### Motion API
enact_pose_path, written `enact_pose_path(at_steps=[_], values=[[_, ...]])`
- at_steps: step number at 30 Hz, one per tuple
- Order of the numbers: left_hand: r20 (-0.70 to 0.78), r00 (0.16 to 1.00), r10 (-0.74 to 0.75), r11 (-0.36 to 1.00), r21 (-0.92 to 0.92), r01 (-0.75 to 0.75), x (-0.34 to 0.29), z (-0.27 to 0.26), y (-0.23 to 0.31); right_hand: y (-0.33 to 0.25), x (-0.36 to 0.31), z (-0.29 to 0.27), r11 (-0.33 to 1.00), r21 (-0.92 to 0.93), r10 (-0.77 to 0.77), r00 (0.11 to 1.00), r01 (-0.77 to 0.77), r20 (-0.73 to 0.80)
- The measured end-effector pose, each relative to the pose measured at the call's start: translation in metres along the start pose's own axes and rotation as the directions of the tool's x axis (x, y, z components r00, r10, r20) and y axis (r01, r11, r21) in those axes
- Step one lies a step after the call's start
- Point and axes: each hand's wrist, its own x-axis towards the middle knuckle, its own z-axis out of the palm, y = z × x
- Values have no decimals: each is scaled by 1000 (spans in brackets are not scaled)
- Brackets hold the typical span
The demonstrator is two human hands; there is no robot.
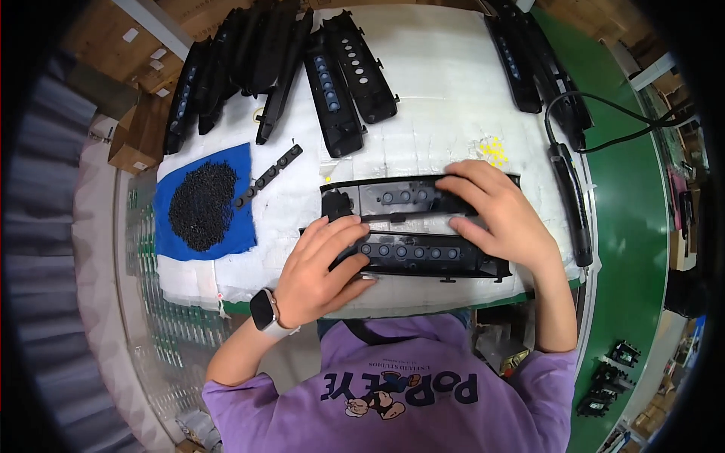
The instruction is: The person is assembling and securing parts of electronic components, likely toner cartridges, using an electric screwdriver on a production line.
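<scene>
Two long black plastic housings lie side by side in front of me, hollow side up. The nearer housing (423, 264) carries a row of several round grey buttons. My left hand (325, 260) grips its left end, fingers over the far side and thumb toward the near edge. Across the right part of the farther housing (370, 198) lies my right hand (495, 211), fingers on the far rim and thumb at the near rim. Round buttons show in that one too; its right part is partly hidden by the hand.
Left, a blue cloth (240, 162) bears a heap of small black pieces (200, 208); a black button strip (268, 177) lies beside it. More black housings (332, 98) lie at the back. Right are small yellow bits (493, 151) and a corded black pen-shaped tool (570, 204).
</scene>
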Motion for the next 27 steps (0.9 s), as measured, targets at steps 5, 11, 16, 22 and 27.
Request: enact_pose_path(at_steps=[5, 11, 16, 22, 27], values=[[-41, 991, -127, 991, 34, 129, -4, 7, 15, -8, 0, 6, 992, 112, -71, 995, 62, 75], [-18, 999, -30, 990, -141, 27, 27, 0, 17, -2, -17, -1, 991, 106, -83, 995, 77, 52], [-261, 929, -261, 949, 106, 297, 64, -25, -14, 8, 26, 4, 959, 223, -189, 981, 174, 50], [-219, 861, -459, 826, 251, 505, 117, -12, -87, 25, 79, 1, 989, 100, -112, 993, 107, 42], [-228, 868, -441, 820, 290, 493, 112, 6, -106, 47, 111, 28, 973, 21, -230, 968, 229, 104]])
